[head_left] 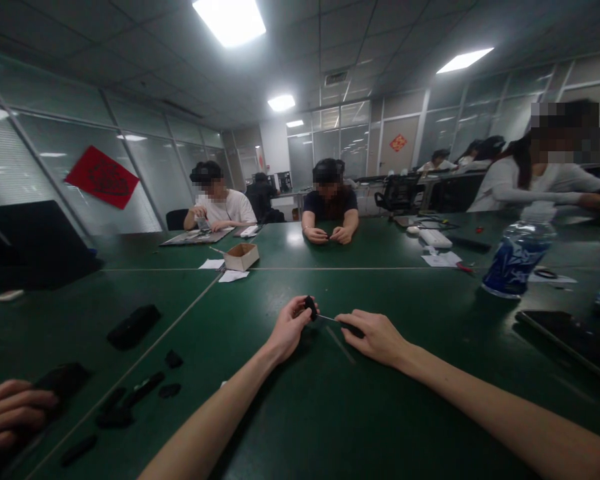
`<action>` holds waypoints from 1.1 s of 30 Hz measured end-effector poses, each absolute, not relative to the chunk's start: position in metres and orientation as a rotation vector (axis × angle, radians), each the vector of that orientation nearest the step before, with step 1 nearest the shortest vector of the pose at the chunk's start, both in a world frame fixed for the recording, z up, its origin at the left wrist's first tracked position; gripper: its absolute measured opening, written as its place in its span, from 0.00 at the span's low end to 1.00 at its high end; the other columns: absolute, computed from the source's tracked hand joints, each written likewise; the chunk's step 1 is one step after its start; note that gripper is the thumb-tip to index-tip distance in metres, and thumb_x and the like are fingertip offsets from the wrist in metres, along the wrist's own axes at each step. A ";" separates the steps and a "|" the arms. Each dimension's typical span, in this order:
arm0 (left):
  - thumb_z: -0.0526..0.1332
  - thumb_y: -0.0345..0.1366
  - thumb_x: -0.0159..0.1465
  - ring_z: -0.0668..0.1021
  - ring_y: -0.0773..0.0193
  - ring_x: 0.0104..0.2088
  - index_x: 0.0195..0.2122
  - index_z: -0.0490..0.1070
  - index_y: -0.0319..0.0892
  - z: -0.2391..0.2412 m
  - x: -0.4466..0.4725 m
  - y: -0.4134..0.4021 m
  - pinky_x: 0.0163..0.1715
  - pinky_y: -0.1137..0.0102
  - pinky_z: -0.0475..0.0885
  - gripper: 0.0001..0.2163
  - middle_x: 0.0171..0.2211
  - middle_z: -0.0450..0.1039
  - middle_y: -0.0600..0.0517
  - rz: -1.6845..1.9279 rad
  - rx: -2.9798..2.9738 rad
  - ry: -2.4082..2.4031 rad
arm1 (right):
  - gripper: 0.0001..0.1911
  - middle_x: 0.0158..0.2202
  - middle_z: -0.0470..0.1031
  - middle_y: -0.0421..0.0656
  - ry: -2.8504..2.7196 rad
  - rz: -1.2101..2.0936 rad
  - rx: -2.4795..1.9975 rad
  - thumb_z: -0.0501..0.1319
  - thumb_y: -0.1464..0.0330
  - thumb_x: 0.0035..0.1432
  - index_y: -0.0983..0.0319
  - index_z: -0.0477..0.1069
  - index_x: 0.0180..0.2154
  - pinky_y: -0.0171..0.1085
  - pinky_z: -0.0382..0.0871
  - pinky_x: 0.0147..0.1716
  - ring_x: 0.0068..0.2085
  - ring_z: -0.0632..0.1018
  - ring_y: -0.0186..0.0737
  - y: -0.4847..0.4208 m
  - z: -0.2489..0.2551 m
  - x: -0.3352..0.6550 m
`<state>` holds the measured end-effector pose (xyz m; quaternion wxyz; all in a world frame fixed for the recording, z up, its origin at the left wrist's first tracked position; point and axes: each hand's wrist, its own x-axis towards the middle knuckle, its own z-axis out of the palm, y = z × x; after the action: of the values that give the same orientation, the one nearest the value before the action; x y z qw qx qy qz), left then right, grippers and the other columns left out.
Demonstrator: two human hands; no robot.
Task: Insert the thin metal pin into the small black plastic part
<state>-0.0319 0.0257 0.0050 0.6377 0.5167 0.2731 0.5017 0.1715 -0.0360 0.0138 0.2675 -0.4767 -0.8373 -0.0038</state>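
My left hand (287, 328) is closed in a pinch on a small black part (311, 307), held just above the green table (300, 400). My right hand (373, 335) is closed round the dark handle of a thin screwdriver (336, 321). The metal shaft points left, and its tip meets the black part. Both forearms reach in from the bottom edge and the two hands sit close together at the table's middle.
Several black parts (135, 390) and a black case (133, 326) lie at the left, where another person's hand (10, 413) rests. A water bottle (517, 250) and a dark tablet (570, 340) stand at the right. A small cardboard box (241, 255) sits further back. Other people sit across the table.
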 end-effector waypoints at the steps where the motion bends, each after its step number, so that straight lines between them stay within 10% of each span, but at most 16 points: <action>1: 0.67 0.36 0.52 0.74 0.62 0.39 0.40 0.71 0.40 0.005 -0.032 0.026 0.45 0.65 0.66 0.15 0.37 0.73 0.48 1.139 1.217 0.634 | 0.14 0.31 0.71 0.42 -2.254 -0.008 -1.287 0.51 0.67 0.61 0.62 0.70 0.45 0.31 0.63 0.25 0.27 0.71 0.34 -0.036 0.013 0.172; 21: 0.68 0.36 0.52 0.76 0.61 0.38 0.38 0.69 0.37 0.004 -0.029 0.027 0.45 0.63 0.68 0.15 0.36 0.74 0.46 0.975 1.256 0.625 | 0.14 0.43 0.73 0.48 -2.106 0.106 -1.160 0.51 0.67 0.63 0.63 0.66 0.49 0.40 0.71 0.43 0.42 0.75 0.41 -0.032 0.009 0.173; 33: 0.59 0.24 0.58 0.76 0.63 0.39 0.41 0.72 0.36 0.012 -0.030 0.026 0.48 0.64 0.67 0.10 0.36 0.73 0.46 1.052 0.975 0.642 | 0.13 0.30 0.72 0.42 -2.192 -0.014 -1.283 0.53 0.67 0.60 0.62 0.72 0.43 0.32 0.65 0.27 0.27 0.72 0.34 -0.034 0.008 0.172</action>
<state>-0.0296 0.0257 0.0116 0.7067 0.4390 0.2890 0.4736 0.1721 -0.0337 0.0080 0.2962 -0.4825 -0.8243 -0.0054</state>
